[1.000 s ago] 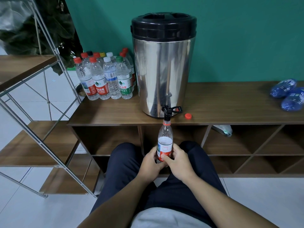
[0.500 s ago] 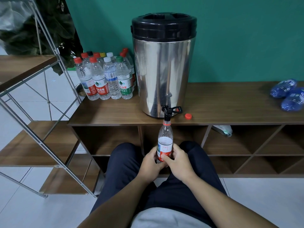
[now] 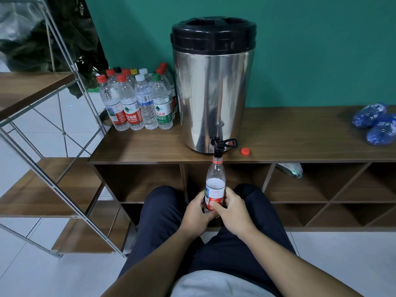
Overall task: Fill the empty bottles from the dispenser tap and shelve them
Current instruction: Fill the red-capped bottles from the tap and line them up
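Wooden cabinet (image 3: 300, 133) runs well above and beyond the fingers; its open cubbies sit behind them, presumably where filled bottles go. Steel dispenser (image 3: 212, 86) stands on the cabinet top right at the front edge, so the tap (image 3: 218, 146) overhangs and a bottle fits under it. Metal-frame shelf rack (image 3: 42, 146) is off to the left of the hands, well apart.

Cluster of capped bottles (image 3: 137, 99) stands up-left of the fingers, beside the dispenser. Blue bottles (image 3: 377, 125) lie far up-right on the cabinet top.

Bottle being filled (image 3: 215, 185): upright, its mouth at the tap spout, held between the knees. Water level looks around the top of the label, so I'd say filling is partway. Left hand (image 3: 196, 209) and right hand (image 3: 232, 207) both wrap its lower body, fingers clamped on the label, right thumb across the front. Two-hand grip likely steadies the narrow mouth under the stream.

Red cap (image 3: 245, 151) lies on the cabinet top up-right of the fingers, next to the tap, close by for recapping.
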`<action>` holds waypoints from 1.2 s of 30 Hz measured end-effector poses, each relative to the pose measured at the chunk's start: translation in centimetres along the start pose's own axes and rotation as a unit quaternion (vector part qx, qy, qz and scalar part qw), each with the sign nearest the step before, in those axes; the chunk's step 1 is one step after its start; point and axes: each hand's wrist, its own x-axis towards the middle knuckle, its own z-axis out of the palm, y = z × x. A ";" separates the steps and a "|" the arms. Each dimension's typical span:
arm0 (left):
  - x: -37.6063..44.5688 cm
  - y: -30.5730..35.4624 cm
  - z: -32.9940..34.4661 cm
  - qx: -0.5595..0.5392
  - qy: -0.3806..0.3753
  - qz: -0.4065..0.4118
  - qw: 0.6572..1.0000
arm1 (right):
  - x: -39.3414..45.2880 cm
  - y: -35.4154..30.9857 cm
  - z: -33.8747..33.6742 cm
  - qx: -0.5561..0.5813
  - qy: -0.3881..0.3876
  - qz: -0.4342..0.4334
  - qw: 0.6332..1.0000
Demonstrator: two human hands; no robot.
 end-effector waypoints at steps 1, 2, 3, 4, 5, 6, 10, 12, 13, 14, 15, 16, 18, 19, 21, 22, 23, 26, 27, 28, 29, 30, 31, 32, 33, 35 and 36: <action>0.0 0.0 0.0 0.000 0.000 0.000 1.000 | 0.0 0.0 0.0 -0.001 0.000 0.001 1.000; 0.0 0.0 0.0 0.000 0.000 0.001 1.000 | 0.0 0.0 0.0 -0.001 0.000 0.001 1.000; 0.0 0.0 0.0 -0.001 0.000 0.002 1.000 | 0.0 0.0 0.0 0.000 -0.001 0.002 1.000; 0.0 0.0 0.0 -0.002 0.000 0.002 1.000 | 0.0 0.0 0.0 0.002 -0.002 0.003 1.000; 0.0 0.0 0.0 -0.003 0.000 0.001 1.000 | 0.0 0.0 0.0 0.003 -0.002 0.003 1.000; 0.0 0.0 0.0 -0.004 0.001 0.000 1.000 | 0.0 0.0 0.0 0.004 -0.002 0.003 1.000; 0.0 0.0 0.0 -0.008 0.001 -0.003 1.000 | 0.1 0.1 0.0 0.001 0.000 0.003 1.000; 0.0 0.0 0.0 -0.009 0.002 -0.002 1.000 | 0.1 0.1 0.0 -0.001 0.000 0.002 1.000; 0.0 0.0 0.0 -0.009 0.002 -0.002 1.000 | 0.1 0.2 0.0 -0.004 -0.001 0.002 1.000; 0.0 0.0 0.0 -0.008 0.002 -0.003 1.000 | 0.2 0.2 0.1 -0.004 -0.001 0.002 1.000; -0.1 0.1 0.0 -0.008 0.001 -0.003 1.000 | 0.2 0.3 0.1 -0.003 0.000 0.003 1.000; -0.1 0.1 0.0 -0.007 0.001 -0.003 1.000 | 0.2 0.3 0.1 -0.001 0.001 0.003 1.000; -0.1 0.1 0.0 -0.005 0.002 -0.004 1.000 | 0.2 0.4 0.1 -0.001 0.002 0.003 1.000; -0.1 0.1 0.0 -0.006 0.001 -0.005 1.000 | 0.2 0.4 0.1 -0.001 0.000 0.002 1.000; -0.1 0.1 0.0 -0.010 -0.002 -0.009 1.000 | 0.2 0.4 0.0 0.000 -0.003 0.002 1.000; -0.1 0.2 0.1 -0.011 -0.002 -0.011 1.000 | 0.2 0.4 0.0 0.000 -0.003 0.003 1.000; -0.1 0.2 0.1 -0.012 -0.002 -0.011 1.000 | 0.1 0.3 0.0 -0.003 -0.002 0.002 1.000; -0.2 0.2 0.1 -0.019 -0.001 -0.011 1.000 | 0.1 0.2 0.0 -0.003 -0.001 0.002 1.000; -0.2 0.2 0.1 -0.020 0.000 -0.011 1.000 | 0.1 0.2 0.0 -0.003 -0.002 0.003 1.000; -0.1 0.2 0.1 -0.020 0.000 -0.010 1.000 | 0.1 0.2 0.0 -0.002 -0.003 0.004 1.000; -0.1 0.2 0.1 -0.020 0.001 -0.010 1.000 | 0.1 0.3 0.0 0.000 -0.003 0.004 1.000; -0.1 0.2 0.1 -0.021 0.001 -0.010 1.000 | 0.1 0.3 0.0 0.002 -0.004 0.005 1.000; -0.1 0.2 0.1 -0.022 0.001 -0.010 1.000 | 0.1 0.3 0.0 0.003 -0.004 0.005 1.000; -0.1 0.2 0.1 -0.021 0.001 -0.010 1.000 | 0.1 0.3 0.0 0.003 -0.004 0.004 1.000; -0.1 0.1 0.1 -0.020 0.001 -0.010 1.000 | 0.1 0.3 0.1 0.004 -0.004 0.004 1.000; -0.1 0.1 0.1 -0.019 -0.001 -0.010 1.000 | 0.2 0.3 0.1 0.004 -0.004 0.005 1.000; -0.1 0.1 0.1 -0.019 -0.002 -0.009 1.000 | 0.2 0.4 0.1 0.004 -0.004 0.005 1.000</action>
